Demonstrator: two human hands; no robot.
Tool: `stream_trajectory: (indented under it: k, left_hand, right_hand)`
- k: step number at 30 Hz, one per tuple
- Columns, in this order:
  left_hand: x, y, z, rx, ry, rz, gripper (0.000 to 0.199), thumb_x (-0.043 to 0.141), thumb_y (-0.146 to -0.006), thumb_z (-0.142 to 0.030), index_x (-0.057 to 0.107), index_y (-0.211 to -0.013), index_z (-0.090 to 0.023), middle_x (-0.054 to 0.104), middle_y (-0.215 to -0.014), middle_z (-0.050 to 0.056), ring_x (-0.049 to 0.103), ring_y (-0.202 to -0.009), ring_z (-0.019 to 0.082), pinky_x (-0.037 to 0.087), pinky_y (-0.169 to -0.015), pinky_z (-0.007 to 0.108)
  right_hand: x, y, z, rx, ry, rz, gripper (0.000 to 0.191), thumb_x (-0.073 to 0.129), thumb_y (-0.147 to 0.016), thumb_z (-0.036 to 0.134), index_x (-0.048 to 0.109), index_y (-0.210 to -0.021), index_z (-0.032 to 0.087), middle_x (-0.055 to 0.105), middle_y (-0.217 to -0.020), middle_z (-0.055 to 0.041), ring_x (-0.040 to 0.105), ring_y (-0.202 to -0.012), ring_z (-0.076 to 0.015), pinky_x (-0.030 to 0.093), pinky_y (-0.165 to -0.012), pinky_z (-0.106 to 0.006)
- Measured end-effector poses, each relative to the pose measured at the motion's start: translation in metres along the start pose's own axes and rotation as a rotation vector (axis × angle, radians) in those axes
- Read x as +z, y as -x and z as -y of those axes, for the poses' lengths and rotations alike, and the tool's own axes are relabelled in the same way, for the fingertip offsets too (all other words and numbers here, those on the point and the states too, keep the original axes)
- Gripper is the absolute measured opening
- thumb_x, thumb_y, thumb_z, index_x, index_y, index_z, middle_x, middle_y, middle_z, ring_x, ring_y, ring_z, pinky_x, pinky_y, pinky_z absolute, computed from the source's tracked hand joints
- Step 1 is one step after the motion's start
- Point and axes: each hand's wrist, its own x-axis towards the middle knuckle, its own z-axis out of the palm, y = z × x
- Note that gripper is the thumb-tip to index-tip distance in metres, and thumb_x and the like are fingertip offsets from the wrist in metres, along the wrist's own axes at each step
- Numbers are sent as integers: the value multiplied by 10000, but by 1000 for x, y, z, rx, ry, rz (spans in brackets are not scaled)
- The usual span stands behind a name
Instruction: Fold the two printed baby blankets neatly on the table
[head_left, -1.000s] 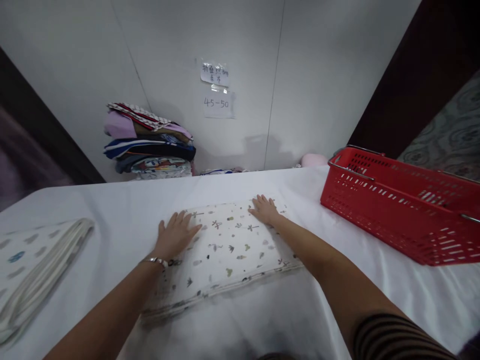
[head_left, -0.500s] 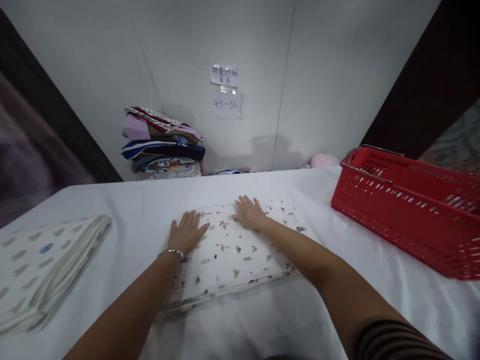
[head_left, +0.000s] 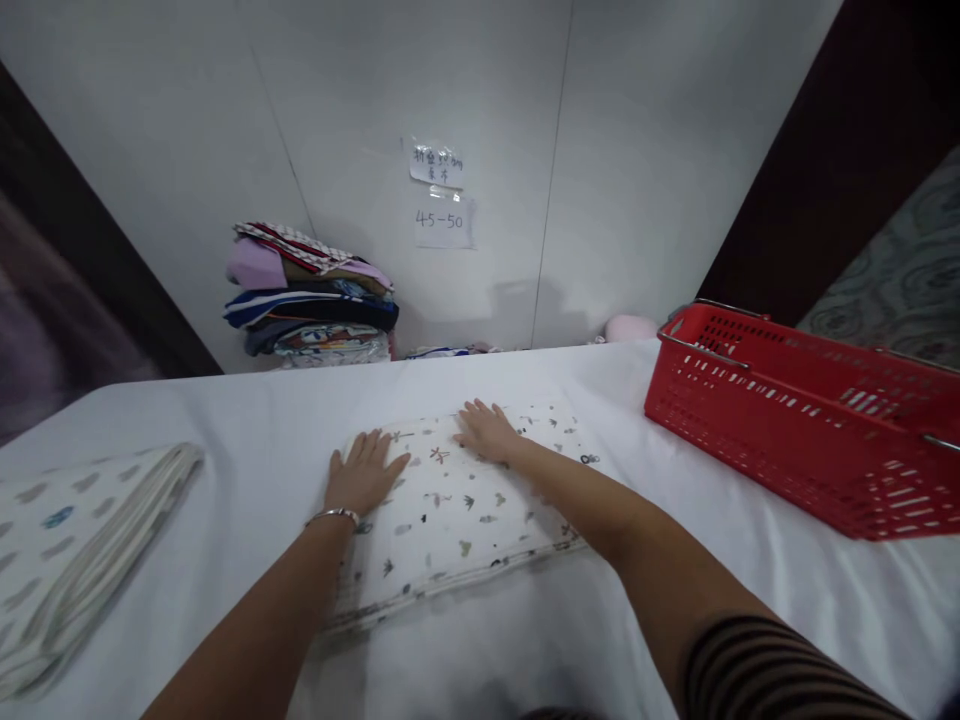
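A folded white cloth [head_left: 450, 510] with small printed figures lies flat in front of me. My left hand [head_left: 361, 474] rests on its left edge, palm down with fingers spread, a bracelet at the wrist. Near the far edge, my right hand [head_left: 486, 432] presses flat on the top layer, its fingers apart. Neither hand grips anything. Several layers show along the cloth's near edge. Another folded white cloth [head_left: 82, 540], patterned with grey shapes and one blue shape, lies at the far left, apart from my hands.
The white-covered table [head_left: 255, 420] meets a pale wall with two paper signs [head_left: 444, 220]. Behind the table's far edge is a stack of folded fabrics [head_left: 315, 295]. A red basket [head_left: 780, 420] stands at the right, with a pink item [head_left: 630, 328] behind the edge.
The whole view has shifted slightly, with the cloths, basket and stack appearing a little further left. Both hands remain flat on the printed cloth in nearly the same places.
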Motion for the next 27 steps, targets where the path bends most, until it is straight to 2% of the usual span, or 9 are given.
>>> stream_trajectory:
  k: [5,8,11,14,18,23,27]
  left_hand:
    - [-2,0,-1,-3,16,9,696,196,-847,-561,278,-1429,-188,161,-1522,56,90,-1399,282,148,-1075,589]
    - [-3,1,-1,-6,31,15,691,197,-847,-562,281,-1428,-198,159,-1523,51,83,-1400,280,142,-1076,587]
    - [-4,1,-2,-13,38,22,694,194,-848,-570,281,-1429,-201,153,-1523,50,76,-1402,275,136,-1079,587]
    - [-3,1,-1,-15,49,22,689,200,-847,-581,297,-1423,-218,164,-1521,54,91,-1400,283,144,-1078,587]
    - [0,1,1,8,54,-26,677,210,-853,-568,317,-1415,-205,196,-1512,75,119,-1393,299,162,-1064,602]
    - [-3,-5,5,20,104,23,706,228,-843,-585,315,-1414,-179,186,-1512,90,120,-1393,295,182,-1058,604]
    - [-10,-7,16,-11,197,-10,651,217,-864,-545,342,-1400,-199,230,-1502,88,181,-1383,271,267,-1056,521]
  right_hand:
    - [-14,48,-61,263,130,-17,686,242,-905,566,270,-1435,131,143,-1528,-107,49,-1406,-251,26,-1107,-468]
    - [-13,67,-85,360,142,-14,678,241,-903,565,259,-1436,147,156,-1527,-95,66,-1404,-249,45,-1104,-461]
    - [-10,71,-92,364,118,-19,670,232,-904,566,251,-1439,162,159,-1528,-80,78,-1403,-241,55,-1106,-453]
    - [-13,70,-92,351,77,-35,636,284,-901,543,308,-1416,170,181,-1523,-83,95,-1401,-248,66,-1107,-458]
    - [-25,84,-101,463,-95,-167,583,389,-894,443,355,-1396,145,206,-1513,-102,113,-1401,-229,93,-1121,-395]
    - [-31,116,-112,623,-239,-265,554,429,-881,340,383,-1383,109,395,-1421,-130,372,-1302,-230,287,-1069,-340]
    - [-28,135,-113,702,-352,-310,543,477,-851,326,434,-1351,119,540,-1293,-109,523,-1163,-232,431,-954,-344]
